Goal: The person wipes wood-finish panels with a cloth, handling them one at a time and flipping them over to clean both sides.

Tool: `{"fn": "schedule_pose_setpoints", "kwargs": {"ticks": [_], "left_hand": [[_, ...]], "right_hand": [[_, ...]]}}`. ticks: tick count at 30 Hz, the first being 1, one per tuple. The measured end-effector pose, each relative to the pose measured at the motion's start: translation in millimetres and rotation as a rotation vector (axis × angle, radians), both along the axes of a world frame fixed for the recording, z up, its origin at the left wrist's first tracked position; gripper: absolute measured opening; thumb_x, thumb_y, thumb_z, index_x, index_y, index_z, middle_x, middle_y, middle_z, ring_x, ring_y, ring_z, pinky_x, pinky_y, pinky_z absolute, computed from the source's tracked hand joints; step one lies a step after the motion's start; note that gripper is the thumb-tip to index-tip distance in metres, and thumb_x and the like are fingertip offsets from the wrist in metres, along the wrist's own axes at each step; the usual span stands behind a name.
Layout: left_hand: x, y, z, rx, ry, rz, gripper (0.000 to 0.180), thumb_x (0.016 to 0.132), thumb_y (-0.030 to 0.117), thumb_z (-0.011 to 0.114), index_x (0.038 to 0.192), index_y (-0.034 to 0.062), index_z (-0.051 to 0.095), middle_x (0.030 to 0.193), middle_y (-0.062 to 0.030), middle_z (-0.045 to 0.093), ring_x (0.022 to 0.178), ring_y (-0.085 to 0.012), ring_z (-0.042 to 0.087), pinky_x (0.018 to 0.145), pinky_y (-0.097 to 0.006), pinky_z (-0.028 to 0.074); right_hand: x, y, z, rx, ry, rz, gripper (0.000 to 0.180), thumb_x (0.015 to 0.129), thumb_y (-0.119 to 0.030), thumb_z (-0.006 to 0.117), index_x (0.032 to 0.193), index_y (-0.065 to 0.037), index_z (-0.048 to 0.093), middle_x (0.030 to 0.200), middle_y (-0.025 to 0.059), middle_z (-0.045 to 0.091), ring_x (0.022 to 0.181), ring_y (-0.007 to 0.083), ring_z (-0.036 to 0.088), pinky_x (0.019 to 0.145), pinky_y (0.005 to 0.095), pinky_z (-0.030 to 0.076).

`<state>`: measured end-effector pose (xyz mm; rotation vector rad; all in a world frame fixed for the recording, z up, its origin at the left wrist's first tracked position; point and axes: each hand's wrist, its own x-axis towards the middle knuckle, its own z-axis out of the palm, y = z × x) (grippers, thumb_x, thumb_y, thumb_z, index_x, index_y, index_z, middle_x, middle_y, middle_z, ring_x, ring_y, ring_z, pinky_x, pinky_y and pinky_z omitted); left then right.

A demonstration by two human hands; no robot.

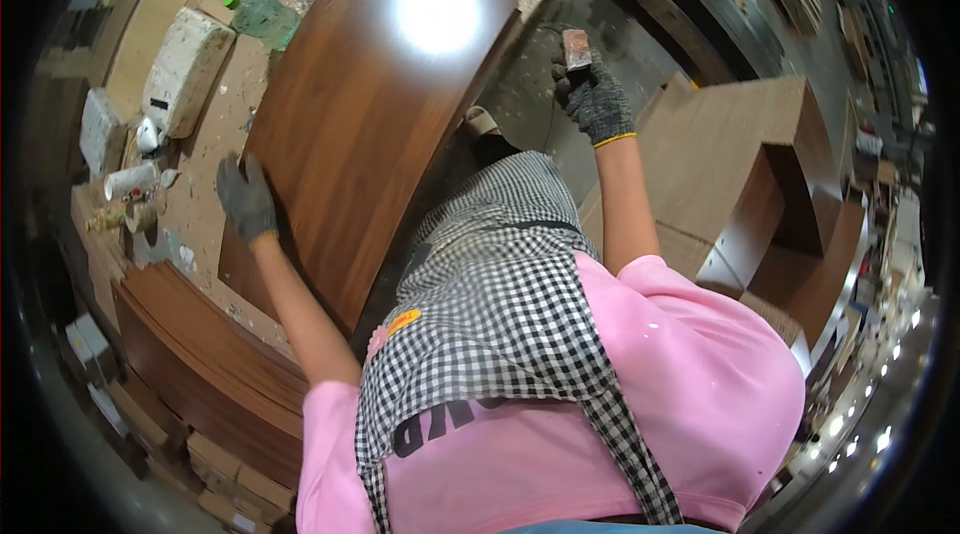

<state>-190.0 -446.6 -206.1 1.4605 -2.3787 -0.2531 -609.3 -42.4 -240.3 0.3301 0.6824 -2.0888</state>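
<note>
A large dark brown wood-grain panel (345,124) lies on the worktable in front of me, with a bright light reflected near its far end. My left hand (246,199), in a grey knit glove, rests flat at the panel's left edge with its fingers out. Off the panel's right side, my right hand (600,104) is raised in a dark grey glove with a yellow cuff. It grips a small reddish-brown rectangular block (576,49), whose exact kind I cannot make out.
A stack of brown panels (200,334) sits at the lower left. Beyond my left hand are a green plastic bottle (265,19), a white foam block (187,72) and tape rolls (140,209). Cardboard-coloured boxy pieces (720,144) stand right of me.
</note>
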Motion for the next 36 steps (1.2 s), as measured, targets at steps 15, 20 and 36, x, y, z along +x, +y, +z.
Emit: {"fn": "schedule_pose_setpoints", "kwargs": {"ticks": [15,20,36], "left_hand": [[-211,-107,-41,0.577,-0.256,-0.246,0.080,0.094,0.069,0.037,0.135,0.0031,0.059,0.138,-0.0251,0.056,0.131,-0.0391,0.051,0.109,-0.042,0.039],[-187,-114,-35,0.606,-0.207,-0.139,0.085,0.093,0.072,0.036,0.139,0.0037,0.056,0.142,-0.0247,0.053,0.134,-0.0390,0.048,0.111,-0.042,0.037],[-180,-76,-34,0.249,-0.406,-0.164,0.076,0.103,0.061,0.022,0.133,0.0030,0.061,0.134,-0.0257,0.058,0.121,-0.0431,0.056,0.105,-0.047,0.041]], "right_hand": [[85,-49,30,-0.047,0.193,-0.201,0.033,0.096,-0.023,0.068,0.125,-0.013,0.058,0.113,0.0025,0.062,0.106,0.0202,0.060,0.092,0.0394,0.054],[69,-90,-14,-0.065,0.050,-0.258,0.033,0.096,-0.024,0.067,0.126,-0.013,0.059,0.119,0.0041,0.063,0.109,0.0231,0.060,0.096,0.0414,0.049],[-22,-70,7,1.005,1.204,-0.295,0.037,0.090,-0.018,0.075,0.122,-0.001,0.067,0.113,0.0086,0.070,0.096,0.0180,0.067,0.087,0.0319,0.055]]}}
